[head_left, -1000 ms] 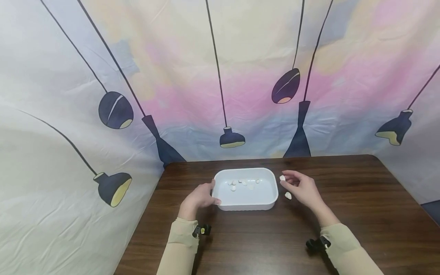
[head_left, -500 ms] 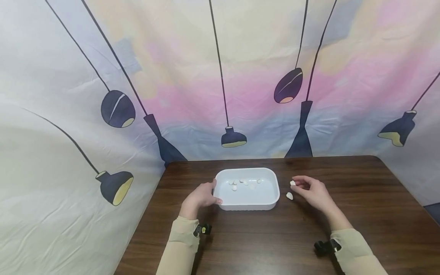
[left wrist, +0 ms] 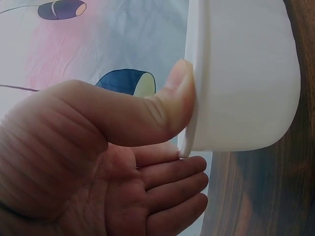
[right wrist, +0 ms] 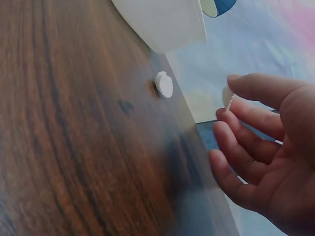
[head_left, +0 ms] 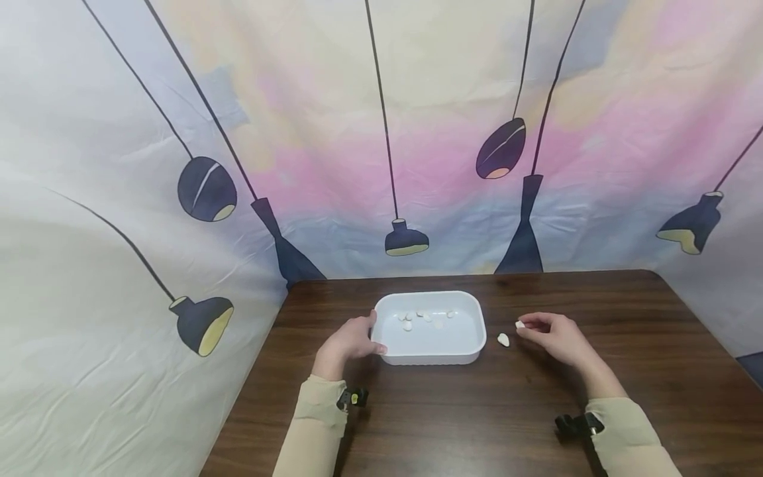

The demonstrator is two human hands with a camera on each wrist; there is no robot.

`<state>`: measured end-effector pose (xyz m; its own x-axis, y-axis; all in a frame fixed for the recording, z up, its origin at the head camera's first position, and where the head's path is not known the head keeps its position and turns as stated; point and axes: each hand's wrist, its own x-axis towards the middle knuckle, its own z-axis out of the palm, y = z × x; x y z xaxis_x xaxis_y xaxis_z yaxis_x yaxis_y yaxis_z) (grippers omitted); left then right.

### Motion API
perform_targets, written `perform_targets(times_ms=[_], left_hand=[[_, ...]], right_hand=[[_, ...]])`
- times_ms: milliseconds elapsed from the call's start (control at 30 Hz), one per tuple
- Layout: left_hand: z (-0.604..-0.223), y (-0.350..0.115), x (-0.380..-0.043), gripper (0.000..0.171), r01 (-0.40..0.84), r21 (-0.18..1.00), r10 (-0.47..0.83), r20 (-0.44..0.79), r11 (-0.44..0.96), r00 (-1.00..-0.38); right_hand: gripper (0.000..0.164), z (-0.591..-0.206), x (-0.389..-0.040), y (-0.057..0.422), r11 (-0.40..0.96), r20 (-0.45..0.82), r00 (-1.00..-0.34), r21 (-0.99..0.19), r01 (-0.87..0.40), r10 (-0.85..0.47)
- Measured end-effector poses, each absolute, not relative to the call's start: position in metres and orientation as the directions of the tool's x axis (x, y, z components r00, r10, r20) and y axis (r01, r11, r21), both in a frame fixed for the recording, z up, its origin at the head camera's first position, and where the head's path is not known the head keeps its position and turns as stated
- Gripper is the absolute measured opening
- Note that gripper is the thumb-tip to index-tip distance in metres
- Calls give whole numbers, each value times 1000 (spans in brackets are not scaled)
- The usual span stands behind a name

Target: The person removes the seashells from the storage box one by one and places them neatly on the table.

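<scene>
At its left end, my left hand (head_left: pixel 348 340) holds a white rectangular tray (head_left: pixel 429 360); the thumb lies by the near corner and the index finger by the left rim. In the left wrist view the thumb (left wrist: pixel 184 101) presses on the rim and the other fingers extend fairly straight. Several small whitish seashells (head_left: pixel 408 326) lie in the tray. To the right of it, my right hand (head_left: pixel 557 336) pinches a small white seashell (right wrist: pixel 229 97), ridged along its edge, between thumb and fingertips. Another white seashell (head_left: pixel 503 340) rests on the table between tray and right hand.
A dark wooden table (head_left: pixel 453 417) carries everything. Behind and to the left hangs a pastel cloth (head_left: pixel 334 132) printed with dark lamps. Both wrists wear small black cameras, one on the right wrist camera mount (head_left: pixel 575 425).
My right hand has moved right and slightly nearer, away from the tray, with the seashell still pinched. The left hand keeps its hold on the tray, and the loose seashell stays put.
</scene>
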<state>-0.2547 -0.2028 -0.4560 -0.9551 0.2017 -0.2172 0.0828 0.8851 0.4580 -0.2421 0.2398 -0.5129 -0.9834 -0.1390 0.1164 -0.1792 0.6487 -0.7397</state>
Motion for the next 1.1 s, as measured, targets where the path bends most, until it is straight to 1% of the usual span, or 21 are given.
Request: perform_targets(times_ms=[267,433,733,1100], left_hand=[[-457,-202,-259,97,79,467,207,-230,881,-951],[-457,-203,-261,95,72,459,201,-238,886,-950],[-459,-203,-262,95,72,459,202,-240,886,-949],[-458,-202,-257,96,64,457,190,-235,887,-953]], right_hand=[[37,-524,-244,240,644,70,-977,-742,-186,-202],[36,-529,-243,235,653,44,-981,-740,-158,-187],[33,-533,-247,232,682,40,-986,-718,-141,-161],[31,-532,-248,231,683,37,-984,-715,-147,-173]])
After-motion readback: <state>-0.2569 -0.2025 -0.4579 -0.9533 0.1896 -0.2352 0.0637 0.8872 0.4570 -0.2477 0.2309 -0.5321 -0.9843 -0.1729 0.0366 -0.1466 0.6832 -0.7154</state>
